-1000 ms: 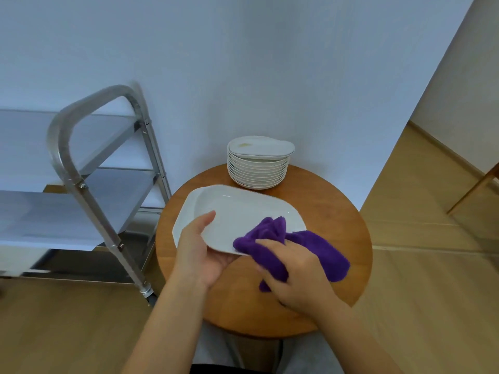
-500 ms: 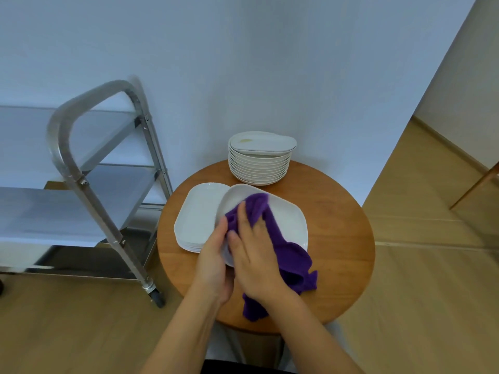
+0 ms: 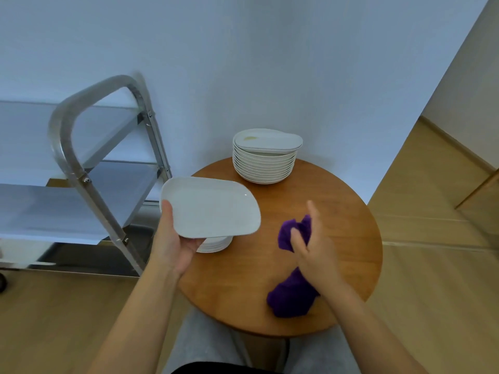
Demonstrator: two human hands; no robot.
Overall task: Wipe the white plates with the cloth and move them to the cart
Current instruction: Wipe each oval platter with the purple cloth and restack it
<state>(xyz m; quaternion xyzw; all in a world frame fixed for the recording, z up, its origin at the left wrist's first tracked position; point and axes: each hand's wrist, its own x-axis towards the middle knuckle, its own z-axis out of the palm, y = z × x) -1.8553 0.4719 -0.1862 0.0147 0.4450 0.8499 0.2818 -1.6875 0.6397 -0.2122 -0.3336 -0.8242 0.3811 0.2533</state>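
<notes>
My left hand (image 3: 172, 245) grips a white rectangular plate (image 3: 210, 207) by its near left edge and holds it above the table's left side. Under it a small stack of white plates (image 3: 216, 244) lies on the round wooden table (image 3: 337, 211), mostly hidden. My right hand (image 3: 314, 249) holds the purple cloth (image 3: 293, 295) over the table's right half, away from the plate. A tall stack of white plates (image 3: 263, 163) stands at the table's far edge. The metal cart (image 3: 81, 163) stands to the left.
The cart has flat grey shelves (image 3: 54, 209) and a curved steel handle frame close to the table's left rim. A pale wall runs behind the table. Wooden floor spreads to the right and below.
My right hand has pulled the cloth off the plate and moved right. My left hand has lifted the plate up and to the left, off the small stack.
</notes>
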